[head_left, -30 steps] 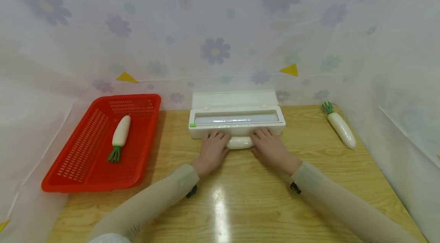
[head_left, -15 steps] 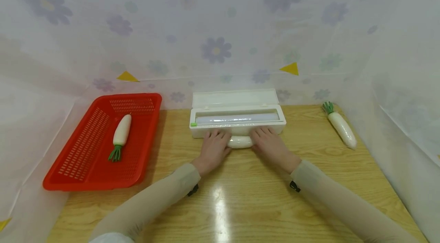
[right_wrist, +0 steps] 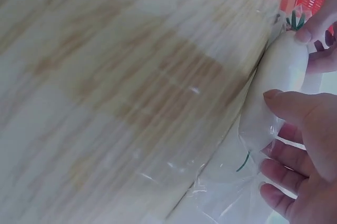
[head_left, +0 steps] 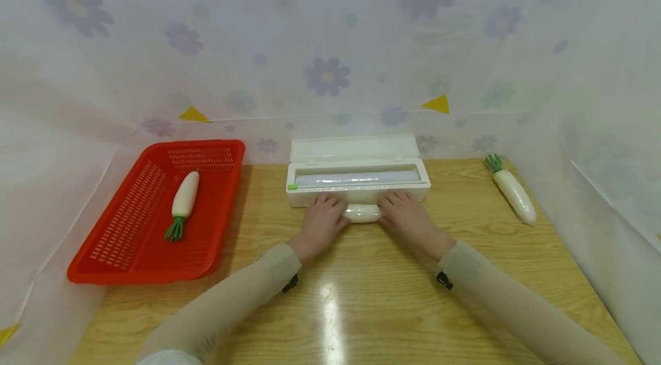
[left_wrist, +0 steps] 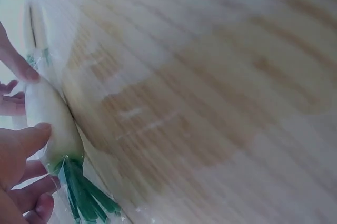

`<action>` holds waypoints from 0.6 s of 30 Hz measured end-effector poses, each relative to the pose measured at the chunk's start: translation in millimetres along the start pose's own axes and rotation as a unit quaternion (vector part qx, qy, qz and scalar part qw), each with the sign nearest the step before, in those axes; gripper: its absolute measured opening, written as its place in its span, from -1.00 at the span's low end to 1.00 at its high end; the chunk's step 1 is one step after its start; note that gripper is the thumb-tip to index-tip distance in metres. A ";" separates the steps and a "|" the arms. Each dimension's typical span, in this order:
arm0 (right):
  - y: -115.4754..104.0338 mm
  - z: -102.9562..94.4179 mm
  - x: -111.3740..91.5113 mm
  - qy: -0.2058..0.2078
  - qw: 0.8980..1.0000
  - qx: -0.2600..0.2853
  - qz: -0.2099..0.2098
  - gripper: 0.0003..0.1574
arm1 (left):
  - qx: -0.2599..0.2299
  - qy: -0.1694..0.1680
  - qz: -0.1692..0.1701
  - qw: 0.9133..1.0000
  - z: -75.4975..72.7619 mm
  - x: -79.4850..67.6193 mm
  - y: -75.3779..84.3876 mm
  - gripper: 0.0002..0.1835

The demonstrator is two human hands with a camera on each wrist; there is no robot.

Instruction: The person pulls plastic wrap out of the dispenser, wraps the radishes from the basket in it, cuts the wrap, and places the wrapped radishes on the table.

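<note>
A white radish point(head_left: 362, 213) lies crosswise against the front of the cling film box point(head_left: 356, 195), with clear film around it. My left hand point(head_left: 321, 219) grips its leafy end; in the left wrist view the thumb point(left_wrist: 36, 139) presses the white body above the green leaves point(left_wrist: 84, 192). My right hand point(head_left: 409, 221) holds the tapered end, thumb on top and fingers beneath in the right wrist view. Loose film point(right_wrist: 226, 192) spreads past the tip there. Inside the box, its lid point(head_left: 353, 148) raised, sits a film roll point(head_left: 356, 178).
A red basket point(head_left: 217, 239) on the left holds another radish point(head_left: 186, 195). One more radish point(head_left: 515, 195), shiny as if wrapped, lies at the table's right edge. Flowered sheeting point(head_left: 248, 38) hangs behind and at both sides of the wooden table point(head_left: 372, 307).
Both hands keep their hold on the radish in front of the box, with barely any movement. The whole head view shifts very slightly.
</note>
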State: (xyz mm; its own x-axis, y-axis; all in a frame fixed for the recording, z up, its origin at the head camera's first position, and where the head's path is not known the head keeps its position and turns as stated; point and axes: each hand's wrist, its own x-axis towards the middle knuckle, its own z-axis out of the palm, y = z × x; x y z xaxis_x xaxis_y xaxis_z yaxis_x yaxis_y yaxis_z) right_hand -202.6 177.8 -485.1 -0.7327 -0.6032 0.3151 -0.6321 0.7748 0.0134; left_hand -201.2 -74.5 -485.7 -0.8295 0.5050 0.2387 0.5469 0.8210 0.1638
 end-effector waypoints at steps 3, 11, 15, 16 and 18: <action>1.1 0.2 -1.1 0.000 1.000 -0.004 -0.003 -0.62 | -0.007 -0.001 -0.001 1.000 -1.4 -0.2 -0.2 -0.67; 1.5 -3.5 -2.6 -0.006 1.000 -0.007 -0.013 -0.58 | -0.002 -0.006 -0.006 1.000 -3.5 -2.4 2.0 -0.74; -0.5 -6.5 -2.8 0.003 1.000 -0.010 -0.018 -0.60 | -0.013 -0.002 -0.008 1.000 -4.5 -4.3 3.0 -0.73; -1.1 -7.2 -2.8 0.006 1.000 -0.011 -0.020 -0.60 | -0.019 0.000 -0.009 1.000 -4.9 -4.8 2.9 -0.72; -2.5 -8.7 -2.7 0.012 1.000 -0.015 -0.024 -0.61 | -0.034 0.006 -0.010 0.999 -6.2 -6.4 2.5 -0.69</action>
State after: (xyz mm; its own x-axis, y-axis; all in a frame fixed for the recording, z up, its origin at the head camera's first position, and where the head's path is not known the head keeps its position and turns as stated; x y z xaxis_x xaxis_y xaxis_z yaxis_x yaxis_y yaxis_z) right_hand -196.9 179.1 -477.7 -0.6946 -0.6360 0.3362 -0.6590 0.7500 0.0572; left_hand -193.9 -77.4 -480.9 -0.8386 0.4855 0.2470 0.5377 0.8103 0.2329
